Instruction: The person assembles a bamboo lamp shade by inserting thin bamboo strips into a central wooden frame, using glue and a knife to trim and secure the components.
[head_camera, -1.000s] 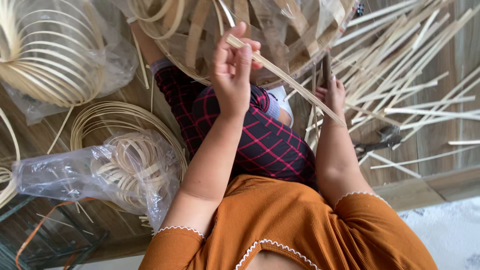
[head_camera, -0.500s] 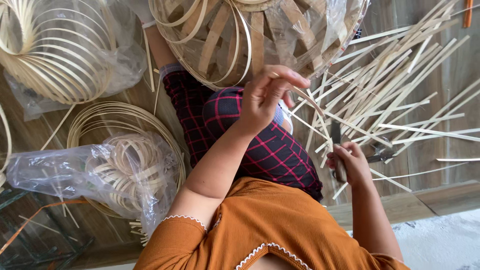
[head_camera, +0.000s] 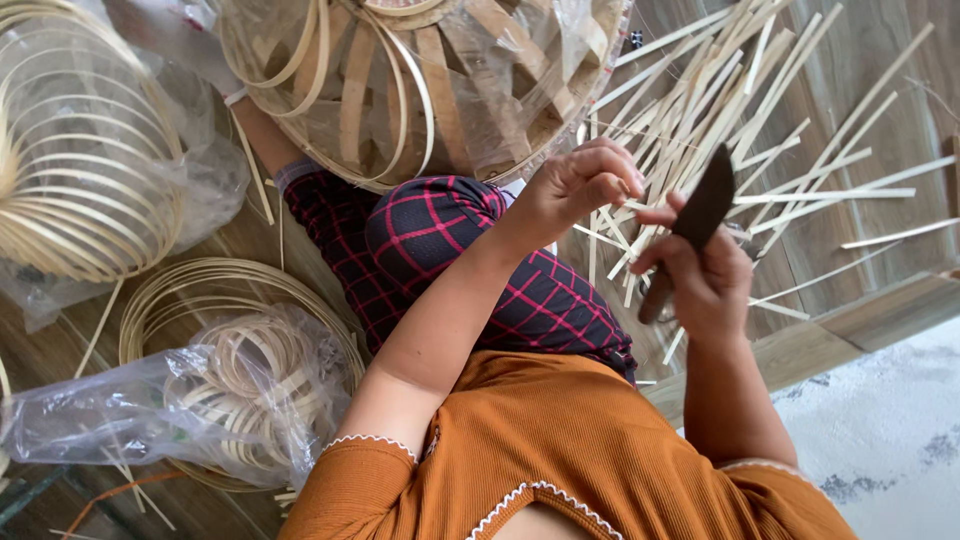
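My left hand (head_camera: 588, 183) is closed, its fingertips pinching a thin bamboo strip (head_camera: 612, 203) just above my knee in red-checked dark trousers (head_camera: 450, 240). My right hand (head_camera: 712, 285) is close beside it on the right. It grips the handle of a dark-bladed knife (head_camera: 706, 203), whose blade points up and away from me. The blade tip and my left fingertips are a few centimetres apart. Behind both hands lies a loose pile of pale bamboo strips (head_camera: 800, 130) on the wooden floor.
A wide woven bamboo basket (head_camera: 420, 80) wrapped in clear plastic rests past my knees. Coiled bamboo hoops (head_camera: 80, 160) sit at the left, with more coils in a plastic bag (head_camera: 230, 390). A wooden floor edge (head_camera: 850, 310) and a pale mat (head_camera: 890, 440) are at the right.
My left hand came down from its raised position and moved right toward the right hand. My right hand lifted the knife, blade now upright. The long strip no longer stretches between them.
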